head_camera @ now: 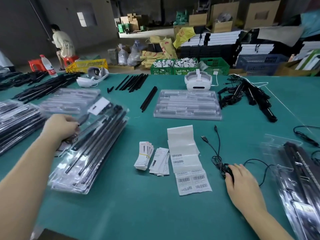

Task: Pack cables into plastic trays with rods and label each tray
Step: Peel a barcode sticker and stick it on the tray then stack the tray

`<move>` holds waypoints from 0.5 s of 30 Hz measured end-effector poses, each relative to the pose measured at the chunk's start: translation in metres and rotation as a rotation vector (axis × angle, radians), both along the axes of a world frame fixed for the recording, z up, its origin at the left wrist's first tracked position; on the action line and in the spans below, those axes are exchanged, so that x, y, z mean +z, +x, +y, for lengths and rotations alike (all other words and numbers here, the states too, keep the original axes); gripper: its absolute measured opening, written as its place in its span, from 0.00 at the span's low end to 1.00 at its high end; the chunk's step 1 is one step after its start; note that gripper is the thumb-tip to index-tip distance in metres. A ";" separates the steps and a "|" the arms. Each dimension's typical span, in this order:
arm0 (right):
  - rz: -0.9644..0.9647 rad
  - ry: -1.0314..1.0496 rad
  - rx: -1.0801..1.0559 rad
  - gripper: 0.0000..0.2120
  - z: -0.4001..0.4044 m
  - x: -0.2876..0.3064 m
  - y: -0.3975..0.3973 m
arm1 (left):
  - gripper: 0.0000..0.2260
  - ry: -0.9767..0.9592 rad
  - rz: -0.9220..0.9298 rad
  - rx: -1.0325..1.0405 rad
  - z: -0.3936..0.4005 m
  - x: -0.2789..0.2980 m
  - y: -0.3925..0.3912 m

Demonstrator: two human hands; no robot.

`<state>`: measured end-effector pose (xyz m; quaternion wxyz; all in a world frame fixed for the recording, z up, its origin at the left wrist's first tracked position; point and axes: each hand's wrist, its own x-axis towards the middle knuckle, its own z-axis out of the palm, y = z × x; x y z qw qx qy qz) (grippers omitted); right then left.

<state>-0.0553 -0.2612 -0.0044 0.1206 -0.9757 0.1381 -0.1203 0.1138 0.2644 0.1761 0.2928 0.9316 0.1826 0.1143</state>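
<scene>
The left hand (59,126), fingers curled, grips the far edge of the top clear plastic tray packed with black rods (90,146) on a stack at the left of the green worktop (131,205). The right hand (241,182) curls around a tangled black USB cable (219,160). Between them lie white barcode label strips (189,174); their print is too small to read. An empty clear moulded tray (187,104) lies well beyond.
</scene>
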 end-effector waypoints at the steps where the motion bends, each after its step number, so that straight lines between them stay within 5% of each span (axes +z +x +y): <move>1: -0.003 0.008 0.000 0.20 0.000 0.000 0.000 | 0.09 -0.102 0.054 0.006 0.005 -0.012 0.002; 6: -0.043 0.039 -0.002 0.17 0.000 -0.003 0.001 | 0.14 -0.281 0.086 0.053 0.030 -0.052 0.004; 15: -0.043 0.023 -0.002 0.18 0.000 -0.003 0.000 | 0.18 0.243 0.191 -0.009 0.022 -0.078 -0.001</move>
